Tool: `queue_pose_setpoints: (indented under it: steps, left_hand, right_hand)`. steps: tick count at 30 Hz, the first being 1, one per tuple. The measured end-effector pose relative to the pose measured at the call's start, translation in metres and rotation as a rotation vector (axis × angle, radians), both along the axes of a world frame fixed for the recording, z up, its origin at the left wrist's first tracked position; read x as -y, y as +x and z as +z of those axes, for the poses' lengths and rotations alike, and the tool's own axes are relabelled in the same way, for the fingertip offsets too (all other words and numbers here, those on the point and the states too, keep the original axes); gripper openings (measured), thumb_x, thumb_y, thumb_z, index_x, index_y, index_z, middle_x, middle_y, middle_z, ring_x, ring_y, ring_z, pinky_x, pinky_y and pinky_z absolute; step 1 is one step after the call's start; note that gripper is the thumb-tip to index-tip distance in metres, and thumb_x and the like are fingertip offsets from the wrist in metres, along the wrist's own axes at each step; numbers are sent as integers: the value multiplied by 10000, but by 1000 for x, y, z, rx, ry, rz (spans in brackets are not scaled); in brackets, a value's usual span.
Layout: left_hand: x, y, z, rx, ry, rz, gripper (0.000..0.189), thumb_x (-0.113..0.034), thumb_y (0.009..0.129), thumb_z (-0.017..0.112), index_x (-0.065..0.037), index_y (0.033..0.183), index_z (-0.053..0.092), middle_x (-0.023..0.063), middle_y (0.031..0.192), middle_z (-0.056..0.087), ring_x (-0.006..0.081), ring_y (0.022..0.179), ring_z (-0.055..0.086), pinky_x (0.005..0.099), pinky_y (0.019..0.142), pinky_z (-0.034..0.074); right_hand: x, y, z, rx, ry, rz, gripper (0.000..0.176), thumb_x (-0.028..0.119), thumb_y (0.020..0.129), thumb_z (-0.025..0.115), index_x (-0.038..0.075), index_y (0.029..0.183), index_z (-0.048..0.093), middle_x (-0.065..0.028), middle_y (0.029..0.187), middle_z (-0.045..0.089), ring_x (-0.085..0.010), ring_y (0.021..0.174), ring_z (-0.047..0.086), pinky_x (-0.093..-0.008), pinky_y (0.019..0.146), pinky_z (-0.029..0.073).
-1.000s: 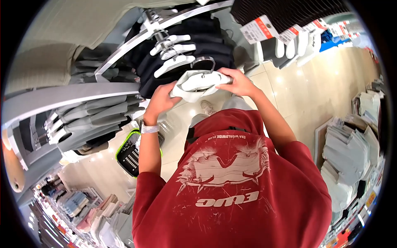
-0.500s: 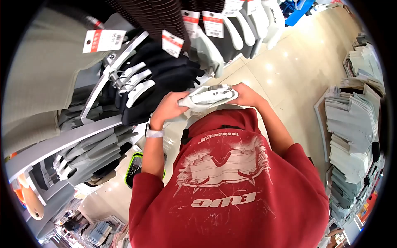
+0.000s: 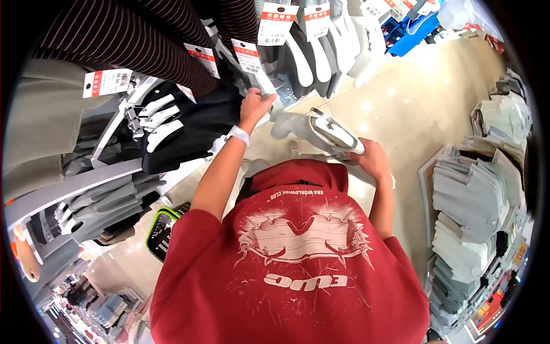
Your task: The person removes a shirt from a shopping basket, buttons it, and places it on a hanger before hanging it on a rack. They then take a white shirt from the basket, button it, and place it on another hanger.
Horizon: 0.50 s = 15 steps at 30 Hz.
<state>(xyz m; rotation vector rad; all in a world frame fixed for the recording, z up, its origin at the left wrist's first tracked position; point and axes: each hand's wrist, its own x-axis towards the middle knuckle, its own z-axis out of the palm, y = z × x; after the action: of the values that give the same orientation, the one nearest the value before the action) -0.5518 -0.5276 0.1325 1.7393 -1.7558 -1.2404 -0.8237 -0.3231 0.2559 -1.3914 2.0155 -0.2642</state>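
My right hand (image 3: pixel 373 159) is closed on one end of a white clothes hanger (image 3: pixel 339 133), at the right of the walkway. A pale grey garment (image 3: pixel 303 127) hangs on it, its left side blurred and stretching toward the rack. My left hand (image 3: pixel 256 109) reaches to the rack, its fingers closed at the edge of a hanging pale garment (image 3: pixel 264 85). Exactly how it grips there is partly hidden. Just above that hand dangles a red-and-white price tag (image 3: pixel 246 55).
Dark striped garments (image 3: pixel 132 40) hang at the upper left, beside black clothes (image 3: pixel 195 126) on white hangers. A white rack rail (image 3: pixel 69 186) runs along the left. Folded clothes (image 3: pixel 470 189) are stacked on the right. A green-rimmed black basket (image 3: pixel 162 232) is on the floor.
My left hand has let go of the hanger and moved up to the rack. My right hand has shifted right and down with the hanger, which now tilts.
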Motion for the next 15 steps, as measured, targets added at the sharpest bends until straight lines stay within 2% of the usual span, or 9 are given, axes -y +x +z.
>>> queue_pose_setpoints:
  steps: [3, 5, 6, 8, 11, 15]
  left_hand:
    - [4, -32, -7, 212, 11, 211, 719, -477, 673, 741, 22, 1121, 482, 231, 1114, 602, 364, 1041, 588, 430, 866, 476]
    - [8, -42, -11, 228, 79, 281, 713, -471, 674, 742, 20, 1121, 482, 230, 1105, 608, 364, 1030, 594, 431, 864, 479]
    - [8, -46, -12, 256, 145, 346, 707, -465, 676, 742, 18, 1122, 481, 228, 1096, 614, 364, 1019, 601, 433, 861, 482]
    - [8, -49, -9, 290, 106, 384, 641, -458, 683, 728, 19, 1063, 530, 225, 1039, 638, 369, 968, 623, 434, 832, 498]
    - [1, -37, -14, 393, 39, 333, 515, -460, 695, 690, 12, 886, 612, 223, 916, 664, 383, 875, 645, 438, 759, 521]
    - [-11, -27, -12, 413, -38, 347, 540, -454, 712, 672, 35, 916, 566, 250, 852, 654, 406, 809, 645, 458, 726, 530]
  right_hand:
    - [5, -9, -6, -12, -39, -50, 269, 247, 720, 728, 30, 846, 630, -179, 767, 650, -359, 757, 626, -424, 677, 484]
    - [15, -7, -10, 62, -8, -105, 306, 257, 736, 721, 3, 875, 619, -206, 773, 644, -368, 785, 627, -428, 690, 483]
    - [18, -13, -32, 92, -93, -60, 330, 275, 745, 714, 0, 902, 621, -219, 800, 644, -381, 807, 628, -434, 709, 481]
    - [35, -11, -49, 135, -22, -43, 360, 295, 752, 706, 7, 954, 630, -227, 859, 646, -399, 838, 617, -438, 735, 476]
    - [69, 1, -66, 218, -64, 32, 376, 294, 759, 694, 8, 996, 634, -227, 893, 650, -390, 857, 618, -420, 753, 477]
    - [126, 25, -82, 337, -124, 82, 388, 280, 771, 677, -1, 1033, 629, -221, 902, 657, -359, 865, 634, -386, 767, 477]
